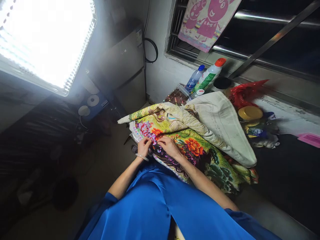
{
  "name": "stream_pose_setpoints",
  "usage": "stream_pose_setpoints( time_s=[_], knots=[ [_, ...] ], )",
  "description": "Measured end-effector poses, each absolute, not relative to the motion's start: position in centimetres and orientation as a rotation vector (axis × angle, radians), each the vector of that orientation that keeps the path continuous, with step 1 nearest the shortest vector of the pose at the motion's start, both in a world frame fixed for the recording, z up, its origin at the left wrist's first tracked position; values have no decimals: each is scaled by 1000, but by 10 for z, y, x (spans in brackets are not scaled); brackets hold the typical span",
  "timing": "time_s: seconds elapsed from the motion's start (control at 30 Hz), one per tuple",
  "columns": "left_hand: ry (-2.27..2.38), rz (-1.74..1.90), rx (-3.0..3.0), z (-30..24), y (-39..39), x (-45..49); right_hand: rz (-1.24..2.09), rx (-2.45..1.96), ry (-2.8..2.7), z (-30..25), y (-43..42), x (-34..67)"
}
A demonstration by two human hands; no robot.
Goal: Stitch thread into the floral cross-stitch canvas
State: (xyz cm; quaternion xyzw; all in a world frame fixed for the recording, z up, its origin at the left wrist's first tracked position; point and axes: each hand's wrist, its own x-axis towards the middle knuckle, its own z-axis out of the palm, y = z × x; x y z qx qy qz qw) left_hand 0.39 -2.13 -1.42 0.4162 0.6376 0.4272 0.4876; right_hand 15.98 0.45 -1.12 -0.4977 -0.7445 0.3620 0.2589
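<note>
A large embroidered cloth (172, 128) lies in folds in front of me, stitched with pink and orange flowers on yellow-green and dark ground. Its pale back (217, 116) shows where a corner is turned over on the right. My left hand (144, 146), with a white bangle at the wrist, is closed on the cloth near its lower left edge, by a pink flower. Just right of it, my right hand (168, 146) is held in a pinch over the stitched face, beside an orange flower. Whatever lies between those fingertips is too small to make out.
Behind the cloth stand a blue-capped bottle (195, 78), a red-capped bottle (208, 76) and a small white-capped bottle (197, 94). A gold-lidded jar (250, 113) and red plastic bag (246, 93) sit to the right. A bright lamp (45, 36) hangs upper left; a fridge (125, 63) stands behind.
</note>
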Motion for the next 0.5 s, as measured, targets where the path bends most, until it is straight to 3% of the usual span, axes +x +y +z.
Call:
stream_pose_setpoints(
  time_s=[0.5],
  knots=[
    [1539,1033,1025,-14,-21,3,961,-1325,-2046,-13,6,159]
  ],
)
